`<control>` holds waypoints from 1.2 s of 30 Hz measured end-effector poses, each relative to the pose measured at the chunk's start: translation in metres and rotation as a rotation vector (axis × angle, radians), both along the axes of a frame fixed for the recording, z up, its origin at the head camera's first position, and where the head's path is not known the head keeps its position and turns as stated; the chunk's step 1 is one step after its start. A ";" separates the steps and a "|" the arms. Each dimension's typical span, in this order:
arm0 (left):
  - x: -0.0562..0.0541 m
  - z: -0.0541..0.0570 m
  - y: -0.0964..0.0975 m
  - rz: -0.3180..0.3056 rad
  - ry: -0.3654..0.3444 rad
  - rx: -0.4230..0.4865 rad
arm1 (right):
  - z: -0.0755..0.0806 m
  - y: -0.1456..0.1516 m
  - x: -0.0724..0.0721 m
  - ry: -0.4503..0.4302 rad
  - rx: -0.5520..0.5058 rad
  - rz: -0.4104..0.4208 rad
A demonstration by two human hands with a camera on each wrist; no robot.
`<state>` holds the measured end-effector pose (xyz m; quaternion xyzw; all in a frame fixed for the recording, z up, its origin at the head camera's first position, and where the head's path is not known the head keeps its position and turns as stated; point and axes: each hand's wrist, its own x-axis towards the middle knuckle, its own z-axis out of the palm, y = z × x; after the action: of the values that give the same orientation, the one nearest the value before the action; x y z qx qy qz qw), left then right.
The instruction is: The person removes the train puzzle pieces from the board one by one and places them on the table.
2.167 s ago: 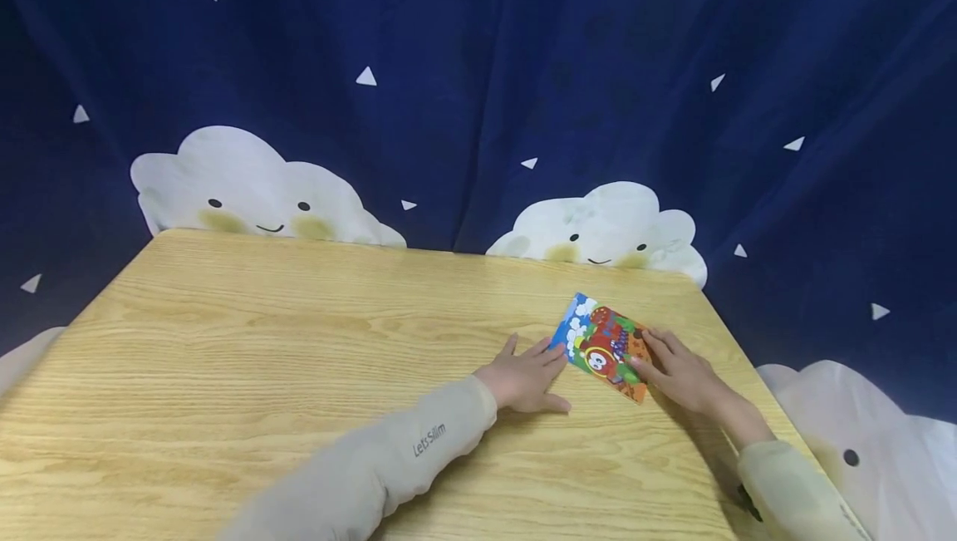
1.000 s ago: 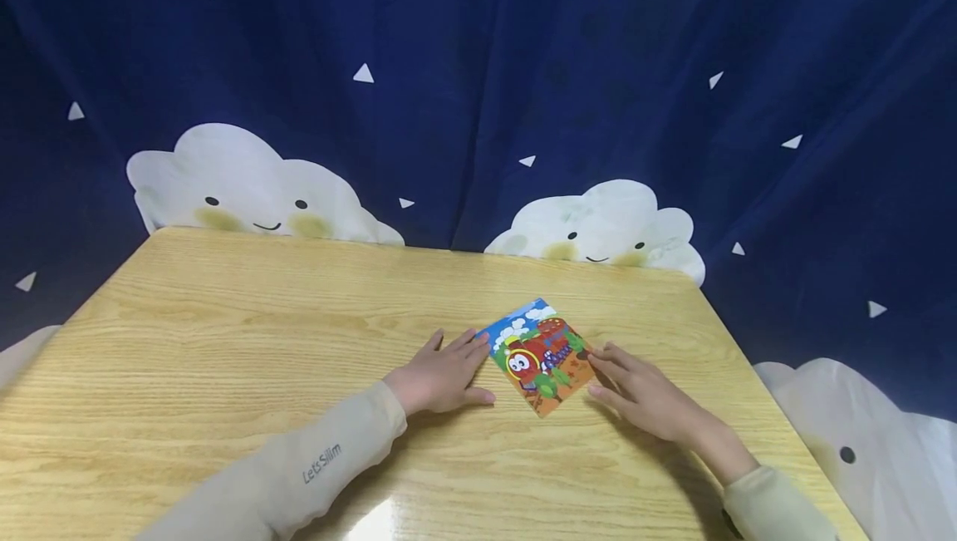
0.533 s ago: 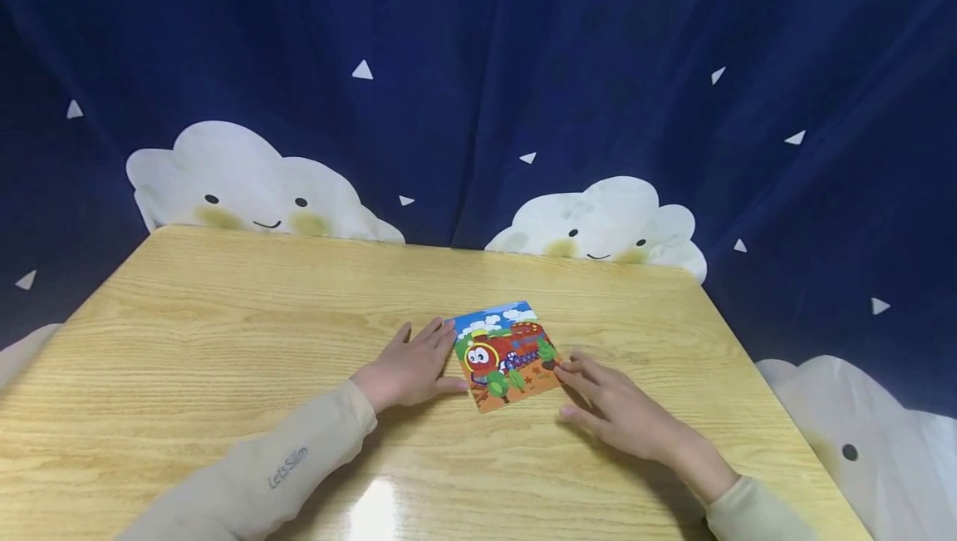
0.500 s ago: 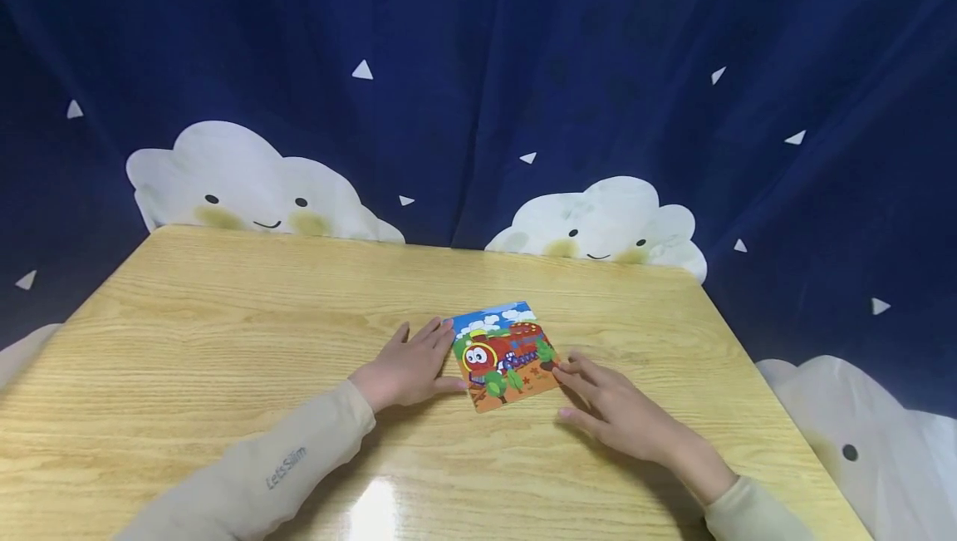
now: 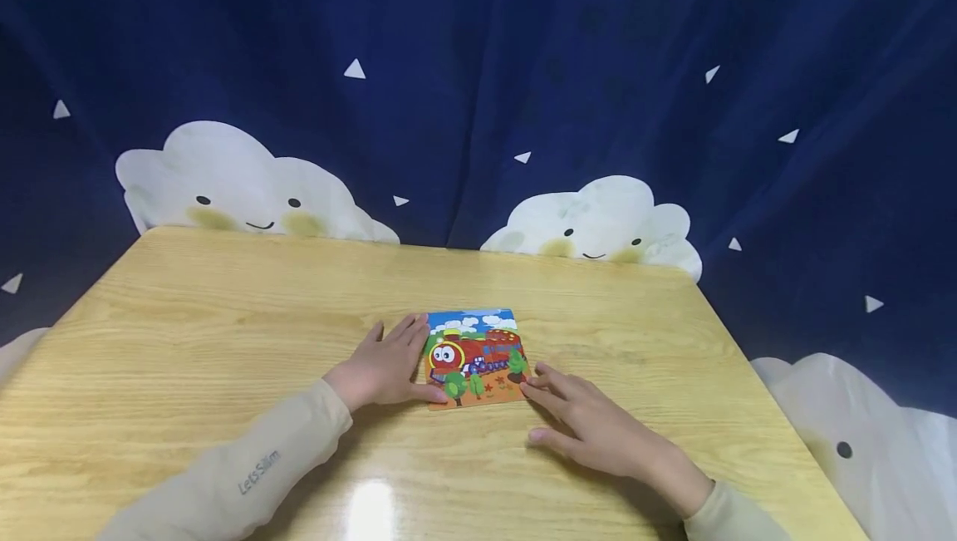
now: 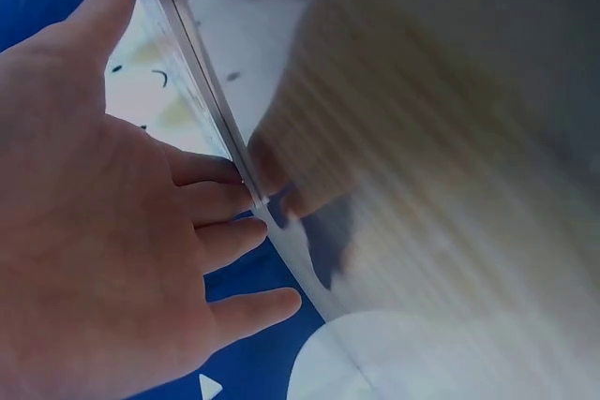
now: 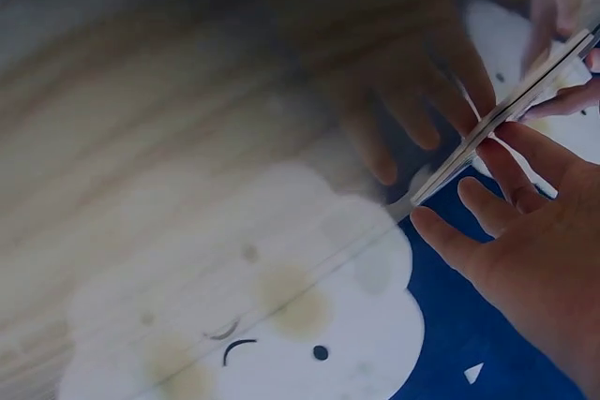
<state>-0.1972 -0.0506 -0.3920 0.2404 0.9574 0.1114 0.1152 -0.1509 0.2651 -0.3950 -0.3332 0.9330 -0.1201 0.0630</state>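
A square picture board with a red cartoon train, trees and a cloudy sky lies flat on the wooden table. At its left edge is my left hand, fingers straight and spread, with the thumb at the lower left corner. My right hand touches the lower right edge with relaxed fingertips, its thumb off the board. Seen edge-on in the left wrist view, the board is thin, with a dark line along its side. The right wrist view shows the fingertips along the board's edge.
The wooden table has a glossy top with a bright reflection near the front. Behind it hangs a dark blue curtain with white triangles and smiling clouds. Light sleeves cover both forearms.
Both hands have slid the picture board leftward across the table. It has turned anticlockwise, so the train picture now sits nearly square to the front. The fingers stay along its edges.
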 end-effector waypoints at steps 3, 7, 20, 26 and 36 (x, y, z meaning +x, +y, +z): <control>0.000 0.001 -0.007 0.012 -0.002 0.007 | 0.001 -0.008 0.002 -0.015 0.005 0.028; 0.001 0.001 -0.012 0.002 -0.007 0.009 | 0.002 -0.014 0.006 -0.027 0.012 0.055; 0.007 0.002 -0.027 -0.009 -0.018 0.062 | 0.001 -0.025 0.011 0.011 0.047 0.122; 0.008 0.001 -0.033 -0.017 -0.024 0.075 | -0.002 -0.026 0.016 0.051 0.035 0.154; 0.014 0.001 -0.038 -0.018 -0.022 0.091 | -0.004 -0.029 0.021 0.076 0.065 0.166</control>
<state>-0.1828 -0.0881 -0.3907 0.2531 0.9477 0.1564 0.1155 -0.1301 0.2361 -0.3991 -0.4116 0.9073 -0.0713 0.0481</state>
